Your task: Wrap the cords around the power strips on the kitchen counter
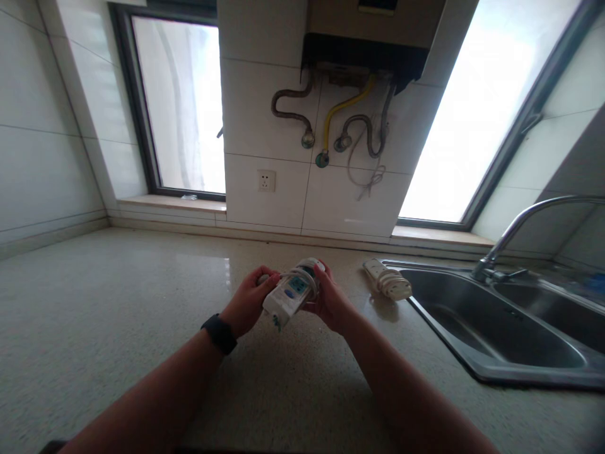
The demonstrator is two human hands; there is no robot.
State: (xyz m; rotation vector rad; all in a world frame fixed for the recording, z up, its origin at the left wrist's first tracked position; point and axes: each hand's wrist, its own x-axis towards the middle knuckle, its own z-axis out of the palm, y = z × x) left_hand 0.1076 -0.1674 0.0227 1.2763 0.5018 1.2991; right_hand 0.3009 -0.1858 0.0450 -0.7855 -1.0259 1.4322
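Between my two hands, above the counter, is a white power strip (285, 303) with its pale cord (309, 277) wound around it. My left hand (249, 301) grips its left side, thumb pressed near the cord. My right hand (328, 299) is closed around the far right end, where the cord is wrapped. Blue-green markings show on the face of the strip, and its near end tilts down toward me. To the right, beside the sink, a second power strip (378, 272) lies on the counter, also wrapped in its cord.
A steel double sink (477, 321) with a curved faucet (524, 221) is set into the speckled counter (118, 315) at right. On the tiled wall are an outlet (266, 181) and a water heater (373, 38) with hoses beneath. Windows stand on both sides.
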